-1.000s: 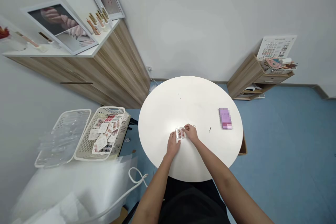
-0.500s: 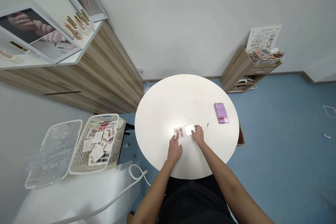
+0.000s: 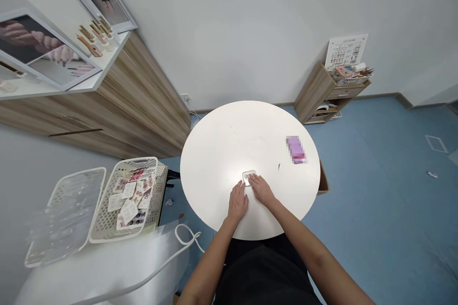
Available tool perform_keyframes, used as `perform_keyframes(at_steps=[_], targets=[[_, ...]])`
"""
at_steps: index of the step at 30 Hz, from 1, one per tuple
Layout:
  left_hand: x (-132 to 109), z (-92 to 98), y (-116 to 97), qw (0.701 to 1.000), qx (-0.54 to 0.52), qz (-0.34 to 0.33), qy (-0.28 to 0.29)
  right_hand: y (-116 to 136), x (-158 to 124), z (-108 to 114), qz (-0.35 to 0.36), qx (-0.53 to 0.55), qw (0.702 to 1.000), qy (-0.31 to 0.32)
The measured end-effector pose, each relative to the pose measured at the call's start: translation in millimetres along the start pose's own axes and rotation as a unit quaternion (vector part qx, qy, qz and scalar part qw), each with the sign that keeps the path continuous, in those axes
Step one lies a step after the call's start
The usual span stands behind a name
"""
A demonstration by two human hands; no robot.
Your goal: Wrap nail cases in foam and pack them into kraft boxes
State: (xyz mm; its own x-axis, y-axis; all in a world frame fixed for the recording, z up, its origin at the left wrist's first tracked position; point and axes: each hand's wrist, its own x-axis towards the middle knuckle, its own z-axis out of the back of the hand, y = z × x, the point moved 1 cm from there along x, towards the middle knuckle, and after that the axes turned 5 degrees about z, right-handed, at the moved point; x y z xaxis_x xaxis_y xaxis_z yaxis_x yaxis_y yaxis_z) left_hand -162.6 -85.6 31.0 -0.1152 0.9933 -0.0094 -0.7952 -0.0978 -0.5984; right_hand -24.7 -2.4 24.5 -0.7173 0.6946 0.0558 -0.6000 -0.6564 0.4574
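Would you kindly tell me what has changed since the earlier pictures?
The right hand has moved left with the small case's open half, which now appears folded over the other; the hand rests atop. The left hand stays beside the case. The purple item and basket look unmoved.

From where we stand, a smooth white tabletop (image 3: 214, 152) gleams softly beneath a shiny, clear-plastic-looking case (image 3: 245, 179), near a perforated plastic basket (image 3: 161, 185) of papery cards (image 3: 129, 210) and, alongside, glossy transparent plastic pieces (image 3: 69, 214); beyond, a streaky wood-grain cabinet (image 3: 150, 95), matt wall (image 3: 236, 24) and smooth blue floor (image 3: 372, 176)
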Motion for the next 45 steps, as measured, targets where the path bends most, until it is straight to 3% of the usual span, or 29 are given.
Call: perform_keyframes(at_steps=[5, 12, 17, 22, 26, 29, 32, 38, 45], targets=[[-0.7, -9.0, 7.8, 0.99, 0.104, -0.072, 0.064, 3.5, -22.2, -19.3, -0.003, -0.084, 0.996, 0.018], [-4.5, -22.4, 15.9, 0.987, 0.14, -0.067, 0.051, -1.3, -27.0, -29.2, 0.012, -0.111, 0.993, 0.025], [26.9, -25.1, 19.1, 0.989, 0.137, -0.042, 0.037, -17.0, 4.5, -19.6, 0.019, -0.124, 0.992, 0.034], [74.6, -21.1, 14.2, 0.992, 0.12, 0.042, -0.007, -42.7, 52.5, -1.9, 0.026, -0.123, 0.99, 0.063], [76.1, -9.7, 10.4, 0.99, 0.082, 0.105, -0.042, -55.2, 69.1, 1.9, 0.045, -0.123, 0.99, 0.057], [46.7, 5.5, 12.0, 0.982, 0.046, 0.15, -0.101, -47.5, 80.6, -2.6, 0.089, -0.111, 0.989, 0.027], [-0.6, 27.7, 18.0, 0.958, 0.021, 0.214, -0.191, -9.6, 99.2, -12.6, 0.174, -0.069, 0.982, 0.015], [-120.9, 89.8, 34.9, 0.859, 0.002, 0.341, -0.381, 137.3, 112.8, -40.8, 0.354, 0.029, 0.934, 0.042], [-299.5, 155.7, 42.8, 0.71, 0.081, 0.433, -0.55, 310.1, 59.0, -81.0, 0.475, 0.115, 0.869, 0.08]])
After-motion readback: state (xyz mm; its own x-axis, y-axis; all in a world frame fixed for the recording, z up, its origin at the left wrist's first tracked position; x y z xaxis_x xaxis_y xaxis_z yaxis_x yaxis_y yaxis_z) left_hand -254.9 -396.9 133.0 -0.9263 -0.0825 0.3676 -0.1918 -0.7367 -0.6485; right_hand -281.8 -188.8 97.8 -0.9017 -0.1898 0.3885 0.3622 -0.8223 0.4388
